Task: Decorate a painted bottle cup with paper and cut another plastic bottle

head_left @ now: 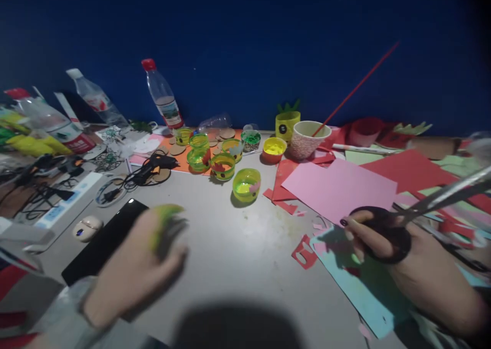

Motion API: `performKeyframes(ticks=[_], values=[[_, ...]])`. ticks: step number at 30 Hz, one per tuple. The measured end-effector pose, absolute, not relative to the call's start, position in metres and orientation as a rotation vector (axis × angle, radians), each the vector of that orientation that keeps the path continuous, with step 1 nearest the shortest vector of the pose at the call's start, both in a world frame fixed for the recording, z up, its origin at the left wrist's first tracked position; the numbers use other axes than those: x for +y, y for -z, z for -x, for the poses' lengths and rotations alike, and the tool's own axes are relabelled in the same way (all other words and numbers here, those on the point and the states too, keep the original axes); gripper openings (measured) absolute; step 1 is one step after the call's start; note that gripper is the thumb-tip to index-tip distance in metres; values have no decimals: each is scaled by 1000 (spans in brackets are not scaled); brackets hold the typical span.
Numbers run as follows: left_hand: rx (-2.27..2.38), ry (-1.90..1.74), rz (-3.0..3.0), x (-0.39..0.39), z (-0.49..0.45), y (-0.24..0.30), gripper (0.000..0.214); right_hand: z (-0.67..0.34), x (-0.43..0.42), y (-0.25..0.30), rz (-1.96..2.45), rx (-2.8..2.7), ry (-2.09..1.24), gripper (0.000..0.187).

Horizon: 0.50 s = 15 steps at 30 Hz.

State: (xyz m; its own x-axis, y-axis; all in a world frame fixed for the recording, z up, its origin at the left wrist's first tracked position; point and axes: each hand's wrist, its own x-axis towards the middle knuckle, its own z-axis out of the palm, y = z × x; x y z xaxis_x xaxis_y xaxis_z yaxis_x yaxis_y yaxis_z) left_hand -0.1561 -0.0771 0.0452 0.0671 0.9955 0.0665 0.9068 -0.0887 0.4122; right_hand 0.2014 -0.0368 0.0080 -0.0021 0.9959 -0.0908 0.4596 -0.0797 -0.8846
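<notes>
My left hand [141, 254], smeared by motion, is curled round a yellow-green piece [168, 211] that looks like one of the small green cups. It hovers over the table beside a black phone [111, 241]. In my right hand [425, 272] are scissors with black handles [401, 244], the fingers through the loops and the blades [456, 190] pointing up to the right. Below that hand lies a light blue sheet [356, 282]. A green cup [246, 186] with a pink cut-out on its side stands mid-table, near several similar cups [222, 167].
A pink sheet [337, 188], red paper [416, 170] and scraps cover the right side. Behind stand a white paper cup [307, 142] with a red stick and a bowl of yellow material [273, 150]. To the left are a glue gun [157, 165], a power strip [69, 200] and bottles [163, 95].
</notes>
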Motion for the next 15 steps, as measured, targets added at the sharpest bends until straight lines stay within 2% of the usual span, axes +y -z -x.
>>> performKeyframes(ticks=[3,6,15], values=[[2302,-248,-1962,-83,219,-48,44,-202,-35,-5,1695,-1590,-965,30],[2362,-31,-1936,-84,235,-45,51,-200,-34,-7,1738,-1629,-904,35],[2559,-209,-1812,-68,227,-33,44,-195,-35,-16,1692,-1534,-984,26]])
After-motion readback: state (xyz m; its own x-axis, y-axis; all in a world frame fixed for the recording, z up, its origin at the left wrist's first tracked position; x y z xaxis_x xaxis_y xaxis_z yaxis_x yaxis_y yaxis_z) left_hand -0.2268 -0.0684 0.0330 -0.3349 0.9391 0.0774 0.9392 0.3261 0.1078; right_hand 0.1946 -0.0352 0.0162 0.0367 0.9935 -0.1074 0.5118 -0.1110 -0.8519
